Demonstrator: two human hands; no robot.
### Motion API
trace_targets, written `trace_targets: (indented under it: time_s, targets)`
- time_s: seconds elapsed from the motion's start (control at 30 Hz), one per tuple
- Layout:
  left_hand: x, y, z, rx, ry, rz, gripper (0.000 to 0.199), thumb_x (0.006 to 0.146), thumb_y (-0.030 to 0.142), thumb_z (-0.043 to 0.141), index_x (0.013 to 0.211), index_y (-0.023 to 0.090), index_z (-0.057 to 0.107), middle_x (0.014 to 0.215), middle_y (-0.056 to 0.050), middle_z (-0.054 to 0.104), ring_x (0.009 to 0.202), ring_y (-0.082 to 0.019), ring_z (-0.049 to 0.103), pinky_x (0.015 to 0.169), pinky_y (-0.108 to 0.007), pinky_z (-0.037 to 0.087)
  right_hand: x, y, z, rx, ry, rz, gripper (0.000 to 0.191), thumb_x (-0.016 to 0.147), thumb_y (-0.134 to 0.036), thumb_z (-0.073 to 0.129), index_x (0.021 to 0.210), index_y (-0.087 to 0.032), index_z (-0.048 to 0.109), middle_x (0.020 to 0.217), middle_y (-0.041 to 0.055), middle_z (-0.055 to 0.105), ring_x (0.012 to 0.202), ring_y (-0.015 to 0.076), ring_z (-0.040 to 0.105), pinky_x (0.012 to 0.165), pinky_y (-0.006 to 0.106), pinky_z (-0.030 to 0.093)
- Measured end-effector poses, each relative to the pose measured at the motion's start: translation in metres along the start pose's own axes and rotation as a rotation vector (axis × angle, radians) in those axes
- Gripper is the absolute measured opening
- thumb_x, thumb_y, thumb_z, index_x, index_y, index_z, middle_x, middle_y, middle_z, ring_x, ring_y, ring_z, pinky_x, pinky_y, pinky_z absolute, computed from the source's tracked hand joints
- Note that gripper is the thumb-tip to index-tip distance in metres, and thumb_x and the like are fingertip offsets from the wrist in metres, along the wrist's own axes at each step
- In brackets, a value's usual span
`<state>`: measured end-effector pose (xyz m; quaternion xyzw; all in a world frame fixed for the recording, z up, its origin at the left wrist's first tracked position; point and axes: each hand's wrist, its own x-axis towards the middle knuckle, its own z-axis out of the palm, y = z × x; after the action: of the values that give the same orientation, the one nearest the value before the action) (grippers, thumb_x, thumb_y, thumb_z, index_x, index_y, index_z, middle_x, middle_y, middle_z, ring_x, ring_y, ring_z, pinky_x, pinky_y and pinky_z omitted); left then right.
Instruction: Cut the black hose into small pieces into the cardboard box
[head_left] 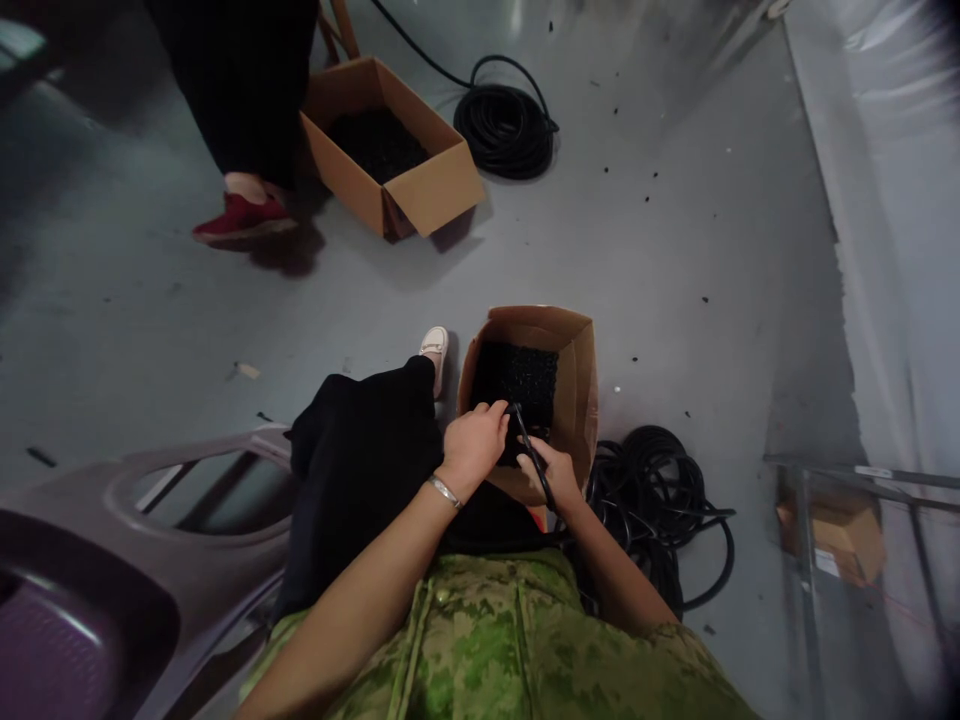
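Over an open cardboard box (579, 385) with many small black pieces (517, 372) inside, both of my hands are at work height. My left hand (477, 440), with a silver bracelet at the wrist, is closed in a pinch on a small black piece (513, 408) beside the tube's upper end. My right hand (553, 474) is wrapped round a black tube (534, 455), which runs back toward my lap. The exact shape of the small piece is too small to tell.
Coiled black tubing (660, 480) lies right of the box. Ahead are another box of black pieces (439, 188), a hose coil (504, 130) and a person's red shoe (246, 218). A plastic chair (112, 520) stands left, a metal rack (806, 540) right.
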<state>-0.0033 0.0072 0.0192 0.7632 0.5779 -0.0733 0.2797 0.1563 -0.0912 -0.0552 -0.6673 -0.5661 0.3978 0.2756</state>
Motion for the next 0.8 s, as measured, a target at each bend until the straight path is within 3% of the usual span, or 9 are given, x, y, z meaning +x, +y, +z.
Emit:
trace_targets:
  time_s: [0.13,0.8]
  targets:
    - [0.001,-0.002,0.000,-0.009,0.008,0.001,0.038,0.103,0.034,0.036,0.130,0.026,0.061,0.110,-0.009,0.070,0.092,-0.023,0.070,0.071,-0.030,0.048,0.004,-0.003,-0.003,0.160,-0.110,0.080,0.042,0.092,-0.038,0.056,0.128,-0.017,0.065,0.065,-0.0014,0.067,0.052,0.0123,0.063,0.059,0.022,0.052]
    - [0.001,-0.001,0.007,0.017,-0.049,0.041,0.037,0.102,0.033,0.035,0.124,0.023,0.063,0.106,-0.010,0.069,0.091,-0.024,0.069,0.071,-0.030,0.048,0.018,-0.002,0.002,0.207,-0.112,0.060,0.053,0.091,-0.045,0.059,0.135,-0.016,0.062,0.101,0.0066,0.071,0.077,0.0165,0.066,0.074,0.027,0.055]
